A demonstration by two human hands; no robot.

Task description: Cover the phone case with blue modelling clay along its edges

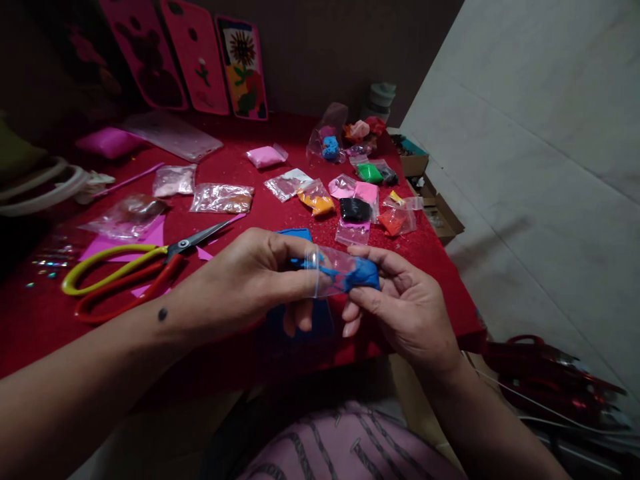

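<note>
Between my two hands is a small clear zip bag [331,261] with blue clay [364,275] in it. My left hand [267,273] pinches the bag near its zip end, thumb in front. At the other end, the thumb and fingers of my right hand [403,290] close around the lump of clay. Some blue shows by my left fingertips; whether it is inside the bag I cannot tell. Below the hands, partly hidden, a blue phone case [320,323] lies on the red cloth. Scissors [183,245] with yellow and red handles rest left of my left hand.
Several small bags of coloured clay, among them a black one [355,210] and an orange one [318,200], lie beyond my hands on the red-covered table [290,143]. Decorated phone cases [243,67] lean at the back. A tiled wall [540,133] and cardboard boxes [443,213] flank the right edge.
</note>
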